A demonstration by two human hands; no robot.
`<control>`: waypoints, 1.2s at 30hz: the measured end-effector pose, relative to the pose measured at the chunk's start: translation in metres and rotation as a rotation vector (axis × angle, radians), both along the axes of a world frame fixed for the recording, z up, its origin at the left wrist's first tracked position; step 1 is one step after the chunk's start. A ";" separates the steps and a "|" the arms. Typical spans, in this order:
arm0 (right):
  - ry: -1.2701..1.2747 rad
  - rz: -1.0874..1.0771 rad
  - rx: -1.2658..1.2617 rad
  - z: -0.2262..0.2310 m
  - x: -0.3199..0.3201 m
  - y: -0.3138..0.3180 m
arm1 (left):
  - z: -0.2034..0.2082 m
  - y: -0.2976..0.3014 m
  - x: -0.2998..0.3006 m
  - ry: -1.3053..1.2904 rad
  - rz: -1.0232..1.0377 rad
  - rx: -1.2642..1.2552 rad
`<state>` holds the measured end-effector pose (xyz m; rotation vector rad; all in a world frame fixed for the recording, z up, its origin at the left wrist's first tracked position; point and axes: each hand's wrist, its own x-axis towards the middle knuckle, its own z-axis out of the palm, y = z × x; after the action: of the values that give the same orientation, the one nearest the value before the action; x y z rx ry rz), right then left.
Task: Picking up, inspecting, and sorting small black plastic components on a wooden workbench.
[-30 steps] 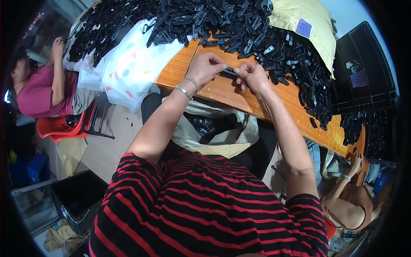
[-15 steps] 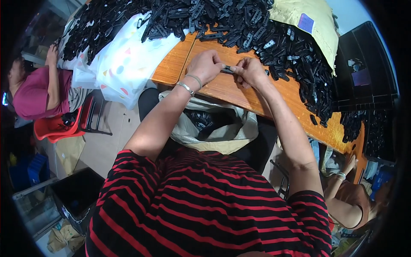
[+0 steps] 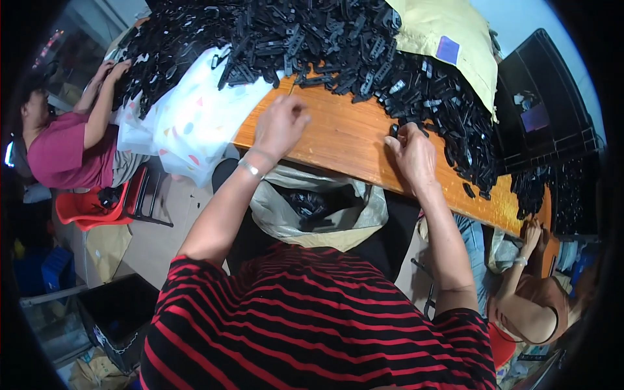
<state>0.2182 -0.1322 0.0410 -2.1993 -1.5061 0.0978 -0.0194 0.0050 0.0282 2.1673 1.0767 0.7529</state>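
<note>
My left hand (image 3: 281,127) hovers over the near part of the wooden table (image 3: 341,127). Its fingers are loosely curled and blurred, thumb apart from them, and no piece shows between them. To the right, my right hand (image 3: 416,153) is at the near edge of a big heap of slim black plastic pieces (image 3: 364,55). Its fingers bend down and close around a small black plastic piece (image 3: 394,130), seen between thumb and forefinger. The fingertips are partly hidden.
An open pale woven sack (image 3: 279,218) lies in my lap with dark contents. White patterned plastic sheeting (image 3: 188,110) covers the table's left part. A yellowish sack (image 3: 448,29) rests on the heap's right. People work at left and right; a black bin (image 3: 117,318) stands lower left.
My hands, which met over a black piece, have parted. The left moved left and slightly down; the right moved right and down to the heap's edge. The head view shifted slightly.
</note>
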 end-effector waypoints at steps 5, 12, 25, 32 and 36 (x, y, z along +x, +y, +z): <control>-0.085 0.059 -0.001 -0.021 0.004 0.028 | -0.016 0.052 0.036 0.037 0.138 0.516; -0.045 0.386 0.178 -0.032 -0.043 0.057 | -0.021 0.067 0.048 0.314 0.097 0.458; 1.193 0.174 0.116 -0.004 -0.043 0.083 | 0.002 0.025 0.039 0.052 -0.085 0.498; 1.181 0.105 0.025 -0.027 -0.044 0.066 | -0.007 0.025 0.028 -0.375 -0.256 -0.747; 1.156 0.086 0.011 -0.030 -0.048 0.069 | -0.017 0.024 0.029 -0.328 -0.121 -0.696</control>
<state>0.1699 -0.0636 0.0112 -1.5183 -0.8801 1.1480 0.0099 0.0289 0.0109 1.4449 0.8580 0.5426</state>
